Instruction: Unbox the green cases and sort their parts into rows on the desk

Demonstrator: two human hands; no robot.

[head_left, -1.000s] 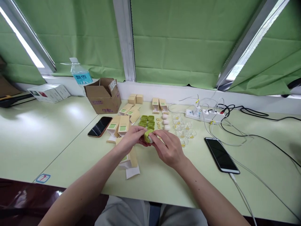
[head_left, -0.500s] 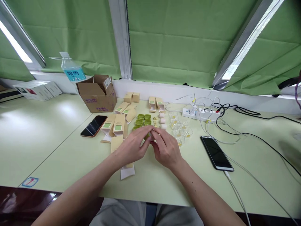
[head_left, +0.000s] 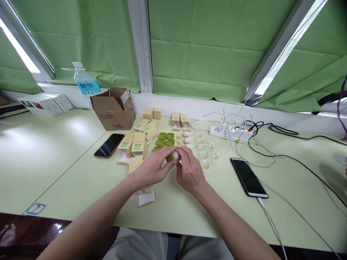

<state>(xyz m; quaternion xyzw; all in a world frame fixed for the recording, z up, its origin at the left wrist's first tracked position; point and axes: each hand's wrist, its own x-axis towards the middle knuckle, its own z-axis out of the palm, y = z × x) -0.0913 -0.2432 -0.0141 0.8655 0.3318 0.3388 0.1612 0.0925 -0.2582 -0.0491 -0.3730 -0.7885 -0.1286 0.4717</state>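
My left hand (head_left: 155, 165) and my right hand (head_left: 191, 170) meet above the table, fingers closed round a small green cup (head_left: 170, 157) with a pale rounded piece (head_left: 175, 155) at its right side. The left fingers are on the green part, the right fingers on the pale part. Fingertips hide some of both. Just beyond the hands stand several green square cups (head_left: 162, 135), tiny yellow pieces (head_left: 179, 137) and pinkish-white cylinders (head_left: 187, 134). Clear plastic covers (head_left: 208, 148) with yellow spots are grouped to the right of my right hand.
Small tan cartons (head_left: 138, 141), some with flaps open, lie left of the hands. Further out are a phone (head_left: 109, 145), a brown cardboard box (head_left: 115, 112) and a water bottle (head_left: 86, 81). A charging phone (head_left: 249, 177), cables and a power strip (head_left: 231, 133) are at right.
Both hands have shifted slightly and turned, so more of the green cup and pale piece shows between the fingers. The whole view has moved a little.
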